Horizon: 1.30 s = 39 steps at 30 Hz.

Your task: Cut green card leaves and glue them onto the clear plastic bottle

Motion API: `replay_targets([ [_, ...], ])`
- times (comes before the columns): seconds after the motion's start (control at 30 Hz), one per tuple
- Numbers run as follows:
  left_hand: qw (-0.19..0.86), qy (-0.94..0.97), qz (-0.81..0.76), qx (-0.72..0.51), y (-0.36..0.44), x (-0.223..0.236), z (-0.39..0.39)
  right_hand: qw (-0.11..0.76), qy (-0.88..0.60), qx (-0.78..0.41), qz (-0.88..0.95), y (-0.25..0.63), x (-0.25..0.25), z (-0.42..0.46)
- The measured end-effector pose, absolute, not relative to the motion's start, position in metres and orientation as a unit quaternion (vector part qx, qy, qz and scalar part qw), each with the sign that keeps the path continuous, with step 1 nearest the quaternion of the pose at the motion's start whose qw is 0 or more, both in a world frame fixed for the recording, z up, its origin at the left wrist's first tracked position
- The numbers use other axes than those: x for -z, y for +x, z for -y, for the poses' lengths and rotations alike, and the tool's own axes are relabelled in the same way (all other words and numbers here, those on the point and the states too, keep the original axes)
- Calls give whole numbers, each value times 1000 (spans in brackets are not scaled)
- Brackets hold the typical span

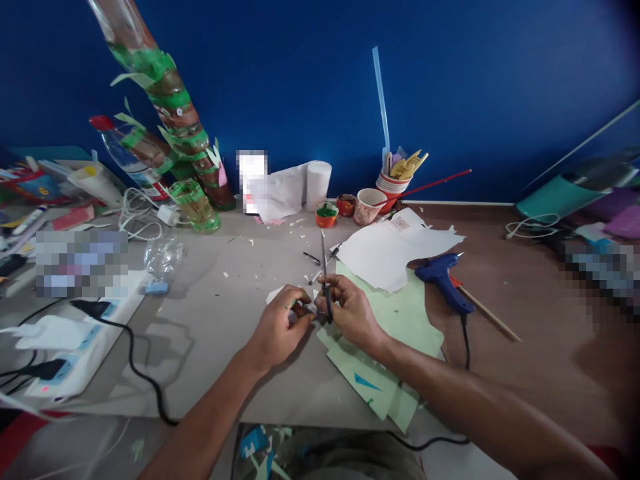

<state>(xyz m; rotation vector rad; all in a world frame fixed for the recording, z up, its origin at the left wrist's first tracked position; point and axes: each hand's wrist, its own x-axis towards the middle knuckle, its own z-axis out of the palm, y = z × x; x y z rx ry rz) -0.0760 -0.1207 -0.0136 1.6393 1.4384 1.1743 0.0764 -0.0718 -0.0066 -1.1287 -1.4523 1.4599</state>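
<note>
My right hand [354, 313] is closed around a pair of scissors [324, 257], whose blades point away from me toward the back of the table. Close beside it, my left hand [280, 328] pinches a small piece of white paper [311, 308], mostly hidden by the fingers. A pen [316, 275] and its black cap [311, 258] lie just beyond the hands. Under my right forearm are light green paper sheets [385, 313], and a large cut white sheet [385, 250] rests over their far end.
A blue glue gun [447, 279] and a wooden stick [493, 315] lie at right. Paper cups [369, 207] and a paint-filled cap [327, 215] stand at the back. Left are a power strip [123, 303], cables and a tall green-and-brown bottle construction [177, 110]. White scraps dot the table.
</note>
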Motion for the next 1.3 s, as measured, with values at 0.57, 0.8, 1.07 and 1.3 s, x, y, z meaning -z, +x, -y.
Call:
replay_targets([
  [0.57,282,641,-547,-459,-80,16,119,387,-404,-592,580,80,14,73],
  [0.8,216,559,-594,-536,-90,11,116,313,-388,-471,727,91,9,78],
  [1.07,176,547,-610,-546,-91,10,117,246,-392,-397,793,87,10,86],
  [1.3,138,569,-614,-529,-92,16,115,242,-377,-366,815,85,10,90],
])
